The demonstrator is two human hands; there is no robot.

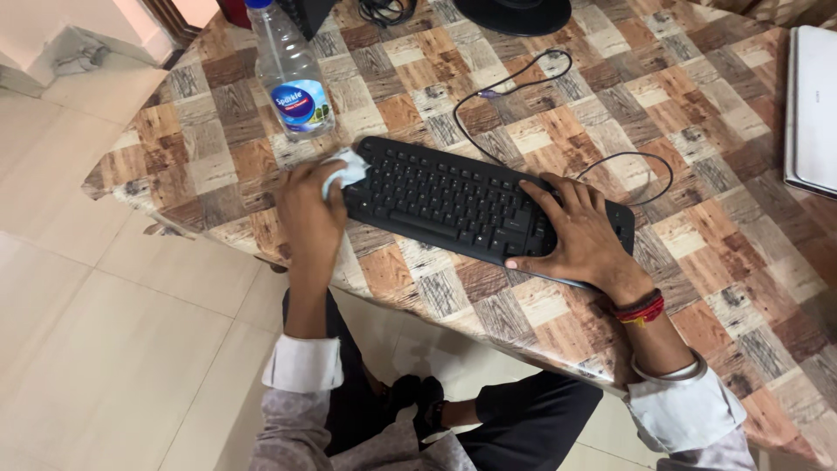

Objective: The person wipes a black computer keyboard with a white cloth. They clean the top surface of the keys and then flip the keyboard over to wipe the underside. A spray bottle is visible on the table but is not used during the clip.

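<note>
A black keyboard (453,196) lies at an angle on the table covered with a wood-block patterned cloth (540,305). My left hand (307,208) grips a small white cloth (347,170) and presses it against the keyboard's left end. My right hand (580,234) lies flat over the keyboard's right end, fingers spread, holding it down. Red threads and a metal bangle circle my right wrist.
A clear plastic water bottle (290,71) with a blue cap stands just beyond my left hand. The keyboard's thin cable (558,65) loops across the table behind it. A white laptop (813,109) sits at the right edge. A black round stand base (514,13) is at the far side.
</note>
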